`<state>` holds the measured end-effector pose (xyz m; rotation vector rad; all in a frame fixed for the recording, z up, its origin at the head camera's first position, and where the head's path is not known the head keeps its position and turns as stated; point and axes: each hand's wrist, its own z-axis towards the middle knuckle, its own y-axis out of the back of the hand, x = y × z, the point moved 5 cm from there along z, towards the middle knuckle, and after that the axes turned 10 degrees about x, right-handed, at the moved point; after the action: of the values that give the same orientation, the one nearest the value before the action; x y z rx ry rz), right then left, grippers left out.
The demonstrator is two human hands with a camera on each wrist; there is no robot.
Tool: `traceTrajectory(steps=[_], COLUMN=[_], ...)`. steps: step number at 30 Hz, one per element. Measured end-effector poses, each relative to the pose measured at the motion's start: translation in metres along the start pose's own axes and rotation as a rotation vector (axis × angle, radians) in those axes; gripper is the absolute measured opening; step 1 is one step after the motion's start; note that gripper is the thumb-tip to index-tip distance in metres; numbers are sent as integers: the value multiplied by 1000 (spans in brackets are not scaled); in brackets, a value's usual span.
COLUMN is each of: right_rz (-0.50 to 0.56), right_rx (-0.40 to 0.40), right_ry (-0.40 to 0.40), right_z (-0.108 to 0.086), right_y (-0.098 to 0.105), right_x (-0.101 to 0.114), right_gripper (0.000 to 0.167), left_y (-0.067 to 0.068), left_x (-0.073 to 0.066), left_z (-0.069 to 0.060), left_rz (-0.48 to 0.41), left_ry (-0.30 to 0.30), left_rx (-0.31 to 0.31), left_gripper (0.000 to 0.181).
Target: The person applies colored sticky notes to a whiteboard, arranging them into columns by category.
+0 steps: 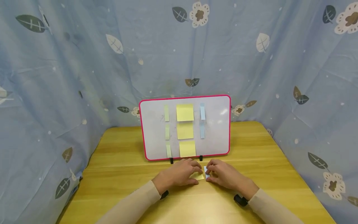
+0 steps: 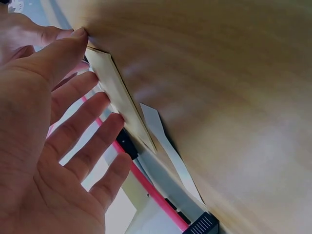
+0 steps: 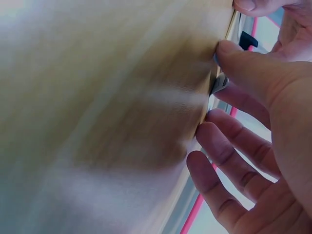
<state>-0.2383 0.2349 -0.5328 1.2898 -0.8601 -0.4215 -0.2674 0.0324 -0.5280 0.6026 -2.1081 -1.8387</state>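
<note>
On the table, a pad of blue sticky-note strips [image 1: 207, 175] lies at my right hand [image 1: 227, 175]. My right thumb and fingers pinch it along its edges; in the right wrist view the hand [image 3: 258, 141] hides most of it, leaving a bluish edge at the thumb tip. My left hand [image 1: 180, 175] reaches over a yellow sticky-note pad [image 1: 199, 176], its fingers loosely extended. In the left wrist view the left hand [image 2: 63, 122] has its fingertips beside the yellow pad [image 2: 114, 87]. Past them lies a pale narrow strip [image 2: 165, 139] with a bent end.
A pink-framed whiteboard [image 1: 215, 130] stands behind the hands on black feet [image 1: 201, 158]. It carries a column of green strips [image 1: 167, 132], a column of yellow notes [image 1: 185, 130] and two blue strips [image 1: 202, 111]. Blue patterned curtains [image 1: 156, 46] surround the wooden table [image 1: 112, 174].
</note>
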Motion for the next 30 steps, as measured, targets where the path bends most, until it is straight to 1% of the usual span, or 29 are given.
traceTrajectory(steps=[3,6,10,13,17,21,23,25,27,29,30], right_rz=[15,32,49,40,12,-54,-99,-127,-121,-62,-19], right_rx=[10,3,-7,-16,-31,-53,-74,-87,-82,-46,-27], right_ry=[2,15,37,47,68,115,127,125,108,71,51], right_z=[0,-1,0,1,-1,-6,-5,-3,0,3,5], right_y=[-1,-1,-2,-2,-2,-2,-2,-1,-1,-1,0], right_x=[-1,-1,-1,-1,1,6,9,10,10,8,6], right_gripper=[8,4,5,7,6,14,16,13,7,1,2], left_y=[-2,-3,-3,-2,0,1,2,4,4,2,1], left_x=[-2,-4,-4,-3,-3,-5,-4,-4,-5,-6,-6], left_z=[2,3,1,0,0,1,1,1,2,2,2], left_rz=[-5,-22,-47,-73,-99,-115,-115,-108,-96,-85,-78], left_ry=[-1,1,9,17,32,41,42,42,47,50,50], left_rx=[0,-3,-10,-26,-42,-25,-15,-6,6,18,25], left_gripper=[44,44,43,41,39,40,42,43,44,43,44])
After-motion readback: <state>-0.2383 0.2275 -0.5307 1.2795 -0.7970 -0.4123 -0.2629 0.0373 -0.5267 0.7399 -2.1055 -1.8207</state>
